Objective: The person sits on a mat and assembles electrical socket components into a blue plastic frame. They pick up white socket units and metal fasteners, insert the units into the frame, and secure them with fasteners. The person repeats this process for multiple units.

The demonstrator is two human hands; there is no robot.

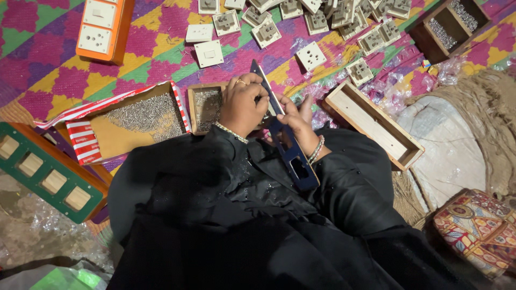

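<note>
Black, softly creased fabric sleeves point(215, 177) fill the foreground; over the lap both hands grip a long, flat dark-blue plastic plate with rectangular cut-outs point(293, 156). Left hand point(243, 104) curls closed over its upper part, right hand point(294, 121) clasps its edge. Beside them, a small wooden tray of shiny metal screws point(206, 107).

My left hand point(243, 104) is curled knuckles-up, fingers folded under, with a ring on one finger and a bracelet at the wrist. My right hand point(297, 121) sits just beside it, fingers extended forward, wrist braceleted. Both forearms are sleeved in black.
</note>
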